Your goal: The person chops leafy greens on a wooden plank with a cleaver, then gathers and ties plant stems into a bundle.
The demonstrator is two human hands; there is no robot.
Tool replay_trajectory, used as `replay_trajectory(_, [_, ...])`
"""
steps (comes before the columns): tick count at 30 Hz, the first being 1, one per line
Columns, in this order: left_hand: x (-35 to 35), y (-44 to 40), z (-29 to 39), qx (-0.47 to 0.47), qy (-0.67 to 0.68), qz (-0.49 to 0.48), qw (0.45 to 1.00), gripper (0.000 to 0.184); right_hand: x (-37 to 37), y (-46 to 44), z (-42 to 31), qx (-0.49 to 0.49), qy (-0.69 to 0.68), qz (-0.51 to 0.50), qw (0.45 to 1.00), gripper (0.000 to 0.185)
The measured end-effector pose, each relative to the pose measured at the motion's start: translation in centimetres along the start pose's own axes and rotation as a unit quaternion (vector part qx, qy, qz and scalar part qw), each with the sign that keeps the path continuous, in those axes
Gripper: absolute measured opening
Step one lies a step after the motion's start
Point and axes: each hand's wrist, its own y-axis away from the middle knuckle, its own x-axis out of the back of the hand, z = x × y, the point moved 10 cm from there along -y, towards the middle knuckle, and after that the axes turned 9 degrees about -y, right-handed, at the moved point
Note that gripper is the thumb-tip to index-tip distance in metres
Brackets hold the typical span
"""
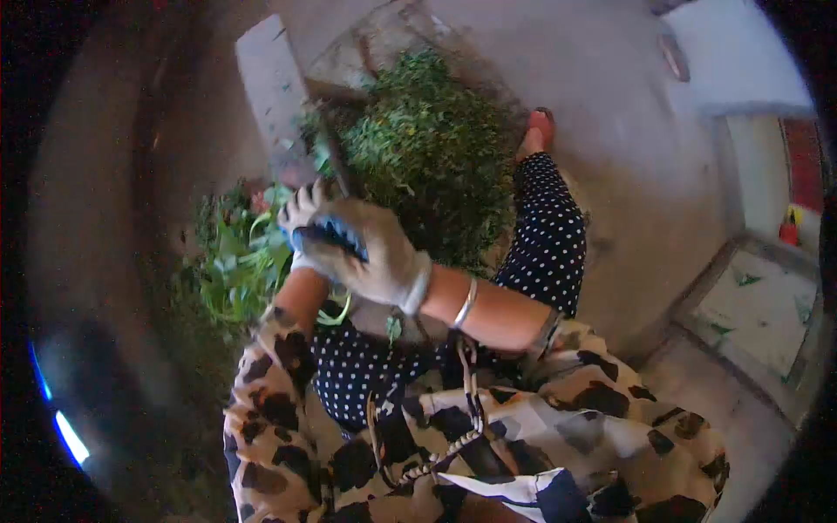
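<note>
My right hand (375, 253), in a pale glove with dark patches, is closed in front of my chest. A dark blade-like tool (338, 164) runs from it along the board's edge; its handle is hidden in the fist. Just behind and left, my gloved left hand (299, 213) has curled fingers and is partly covered by the right. Long leafy green stems (244, 266) lie under and beside the left hand, apparently in its grip. Beyond the fingers, a narrow wooden board (272, 78) slants away, with green bits on its near part.
A large heap of cut greens (427, 131) lies between the board and my right leg (549, 218). A red shoe (540, 129) stands on the floor at its far side. To the right are a framed pale panel (754, 305) and a small red bottle (789, 231).
</note>
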Motion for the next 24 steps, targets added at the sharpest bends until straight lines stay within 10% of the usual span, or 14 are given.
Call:
replay_trajectory(1, [-0.2,-0.9,0.0,0.001,-0.243,-0.153,0.958,0.054,0.3,1.0,0.1,-0.025,-0.008,-0.015,1.0,0.018])
replay_trajectory(4, [-1.1,-1.0,-1.5,-0.014,-0.297,-0.152,0.942,0.051,0.0,1.0,2.0,-0.093,-0.134,-0.093,0.982,0.02])
replay_trajectory(6, [-5.4,-0.4,-6.9,0.028,-0.099,-0.244,0.964,0.051,2.1,-0.6,4.2,-0.126,-0.089,-0.04,0.987,0.025])
replay_trajectory(8, [-5.5,-1.1,-7.8,0.082,0.062,-0.28,0.954,0.056,1.5,-3.2,5.3,-0.142,0.162,-0.198,0.956,0.041])
replay_trajectory(13, [0.8,-2.8,1.0,0.015,-0.13,-0.373,0.918,0.077,-6.1,0.5,12.2,-0.162,0.504,-0.598,0.601,0.066])
replay_trajectory(17, [2.7,-3.9,1.7,0.015,-0.044,-0.308,0.95,0.104,-9.1,-0.2,16.8,-0.111,0.454,-0.529,0.708,0.036])
replay_trajectory(19, [3.5,-4.0,1.5,-0.013,0.012,-0.313,0.95,0.111,-9.3,1.1,19.6,-0.065,0.531,-0.587,0.607,0.032])
replay_trajectory(20, [4.0,-4.0,2.0,-0.055,0.075,-0.317,0.944,0.119,-7.9,0.1,14.8,-0.072,0.646,-0.621,0.439,0.088])
replay_trajectory(21, [5.2,-4.3,2.1,-0.091,0.101,-0.311,0.941,0.122,-7.4,3.1,22.6,-0.163,0.588,-0.657,0.442,0.074])
replay_trajectory(24, [3.5,-1.9,0.9,-0.081,-0.162,-0.4,0.899,0.123,-6.0,3.4,16.3,-0.107,0.582,-0.696,0.407,0.059])
